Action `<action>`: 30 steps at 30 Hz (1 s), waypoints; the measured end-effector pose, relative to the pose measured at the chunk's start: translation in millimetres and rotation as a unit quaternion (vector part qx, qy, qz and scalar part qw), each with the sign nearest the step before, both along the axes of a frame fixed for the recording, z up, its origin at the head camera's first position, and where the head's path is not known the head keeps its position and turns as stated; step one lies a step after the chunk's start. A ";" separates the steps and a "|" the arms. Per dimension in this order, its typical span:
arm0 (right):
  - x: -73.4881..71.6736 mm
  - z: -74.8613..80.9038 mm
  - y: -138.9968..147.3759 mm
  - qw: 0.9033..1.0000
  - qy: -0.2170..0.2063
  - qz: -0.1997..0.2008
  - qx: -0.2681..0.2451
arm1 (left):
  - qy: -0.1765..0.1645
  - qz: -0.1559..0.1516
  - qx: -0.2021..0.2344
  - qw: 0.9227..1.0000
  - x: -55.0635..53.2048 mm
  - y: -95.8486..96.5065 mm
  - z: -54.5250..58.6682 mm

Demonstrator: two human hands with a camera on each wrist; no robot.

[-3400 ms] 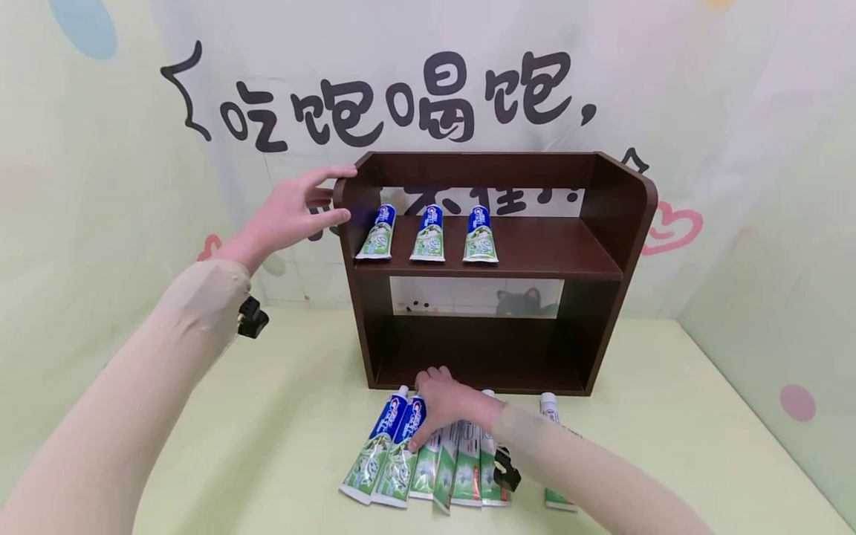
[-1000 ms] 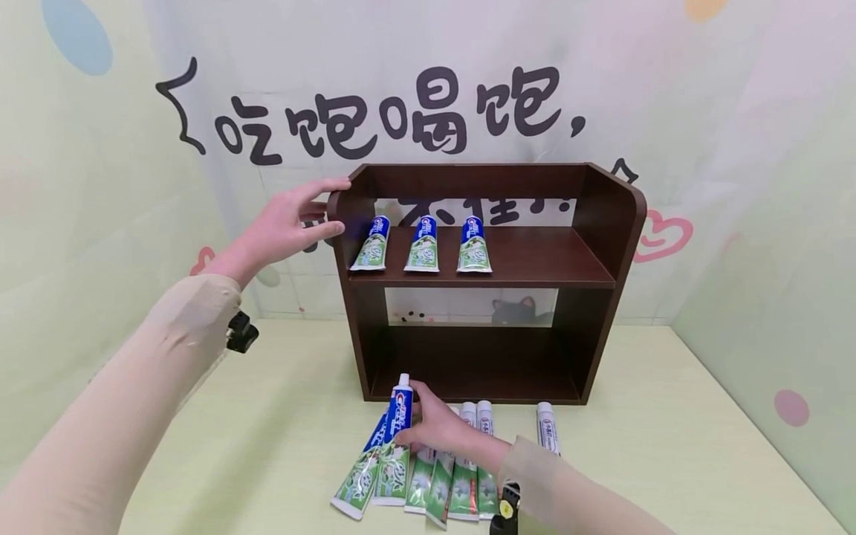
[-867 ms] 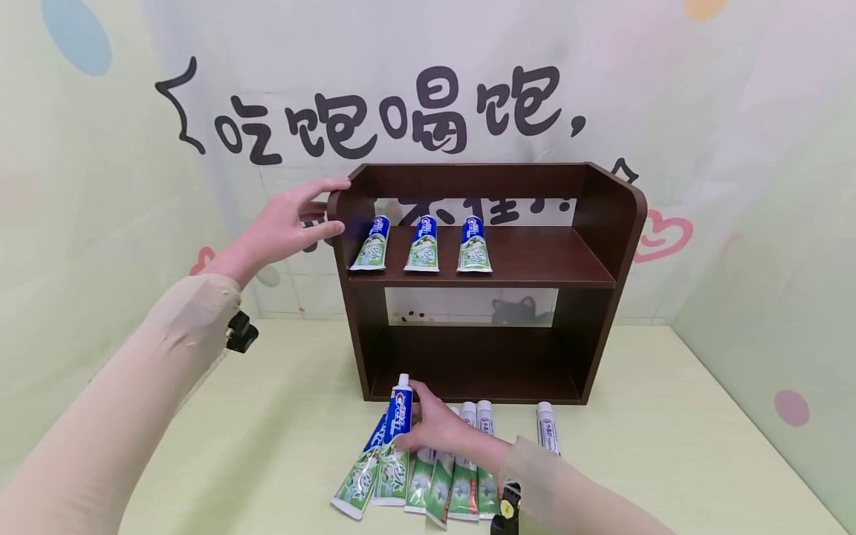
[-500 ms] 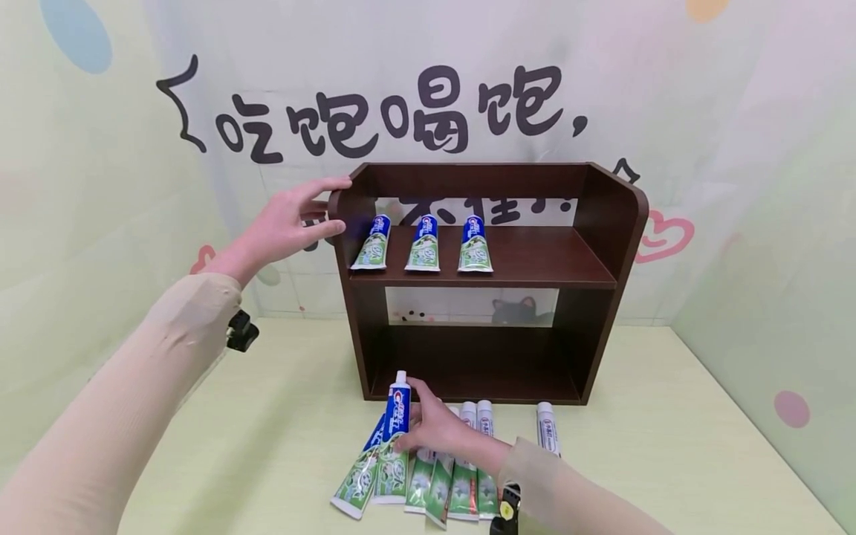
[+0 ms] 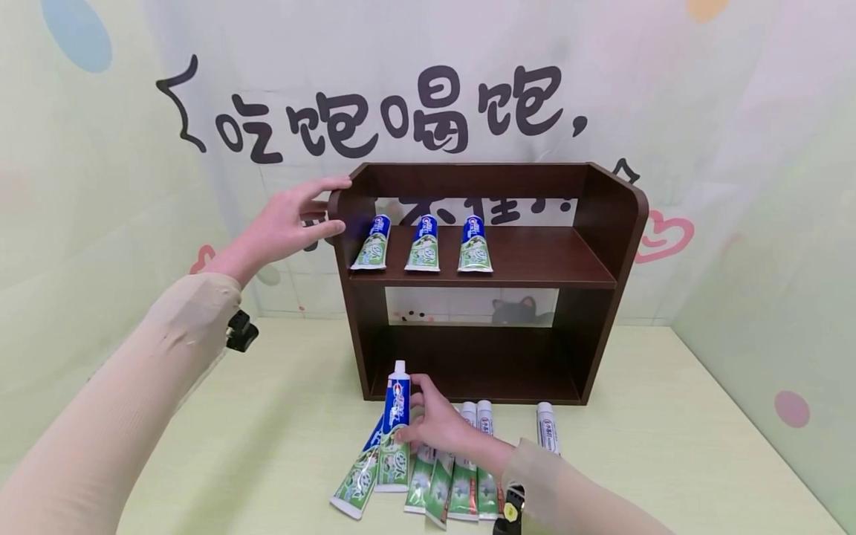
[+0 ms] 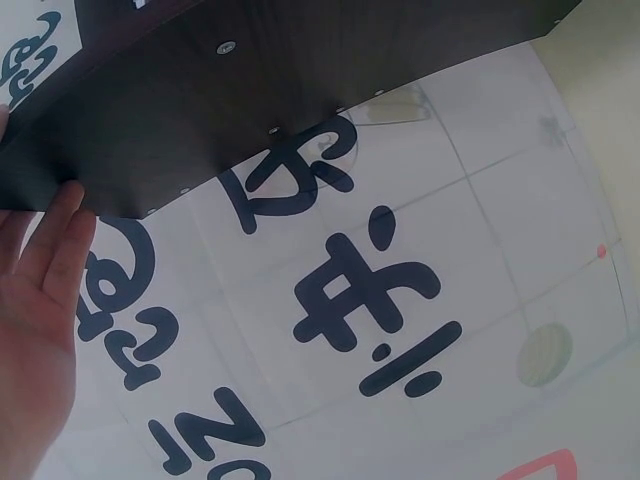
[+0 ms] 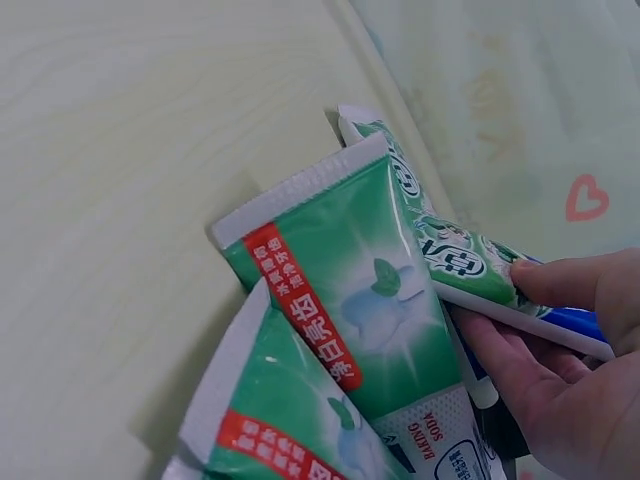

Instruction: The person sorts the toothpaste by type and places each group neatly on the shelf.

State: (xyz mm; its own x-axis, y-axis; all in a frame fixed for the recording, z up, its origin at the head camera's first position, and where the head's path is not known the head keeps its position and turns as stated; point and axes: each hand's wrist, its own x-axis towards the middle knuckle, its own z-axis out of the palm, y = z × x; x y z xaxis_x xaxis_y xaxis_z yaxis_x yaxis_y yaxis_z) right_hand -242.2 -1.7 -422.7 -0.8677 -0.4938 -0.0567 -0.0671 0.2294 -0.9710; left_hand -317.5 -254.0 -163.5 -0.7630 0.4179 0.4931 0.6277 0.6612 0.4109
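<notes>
Left hand (image 5: 284,219) on the side of the brown shelf (image 5: 542,256) — blue-and-green tube (image 5: 393,464) in the right hand (image 5: 441,427)

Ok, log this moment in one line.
left hand: touches rack | right hand: fingers pinch blue-green toothpaste tube | upper shelf: three similar tubes

Light fell soft and even here, bright in the head view, a blurred shadow (image 5: 250,449) crossing the table (image 5: 642,453) left of the shelf (image 5: 535,256), whose lower compartment (image 5: 475,358) sank into gloom. The 2 wrist views were dimmer; a faint sheen lit a green toothpaste tube (image 7: 345,285).
</notes>
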 end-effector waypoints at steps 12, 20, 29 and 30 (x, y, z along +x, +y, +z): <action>-2.2 8.9 6.2 1.000 0.026 -0.008 -0.016 | -0.001 0.000 -0.001 1.000 0.3 0.3 0.4; 0.4 14.6 9.7 0.998 -0.005 0.005 -0.067 | 0.001 -0.004 0.003 1.000 -0.9 0.1 -1.5; 4.2 25.5 16.7 0.996 -0.025 -0.013 -0.080 | 0.000 -0.005 0.006 1.000 -1.0 0.4 -0.4; 4.6 27.2 18.0 0.996 -0.027 -0.010 -0.080 | 0.000 -0.004 0.006 1.000 -1.2 0.2 -0.6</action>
State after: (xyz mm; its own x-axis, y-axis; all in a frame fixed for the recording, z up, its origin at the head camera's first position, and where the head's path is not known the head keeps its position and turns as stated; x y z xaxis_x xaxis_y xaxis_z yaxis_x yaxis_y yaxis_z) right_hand -237.6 16.3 -395.5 -0.8757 -0.4821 -0.0248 -0.0113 0.0718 -0.9974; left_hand -318.7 -253.8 -164.2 -0.7596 0.4183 0.4980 0.6332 0.6504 0.4195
